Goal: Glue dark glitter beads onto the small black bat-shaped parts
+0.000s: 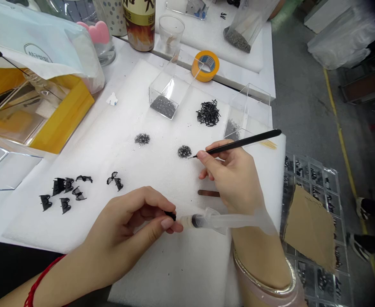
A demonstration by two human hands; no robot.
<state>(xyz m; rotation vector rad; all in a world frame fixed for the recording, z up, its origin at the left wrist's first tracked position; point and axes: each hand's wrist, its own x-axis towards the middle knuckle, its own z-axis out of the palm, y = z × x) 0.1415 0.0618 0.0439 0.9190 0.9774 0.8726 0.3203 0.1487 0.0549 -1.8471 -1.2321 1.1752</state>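
Between the thumb and fingers of my left hand (139, 221) is a small black part (171, 215), mostly covered by the fingertips. My right hand (235, 175) grips slim black tweezers (241, 142) like a pen. Their fine tip points left, at the edge of a small pile of dark shiny bits (184, 151). A similar pile (142, 139) lies farther left. The clear syringe (216, 221) lies by my right wrist, its front end close to my left fingertips. Several black clip-like pieces (59, 186) are scattered on the white foam sheet (88, 230) at the left.
Farther back are a heap of black curved pieces (208, 113), clear boxes holding dark bits (163, 106), an orange tape roll (205, 66) and a bottle (139, 25). A yellow-sided box (62, 115) stands left. Cardboard (310, 230) lies on a compartment tray at the right.
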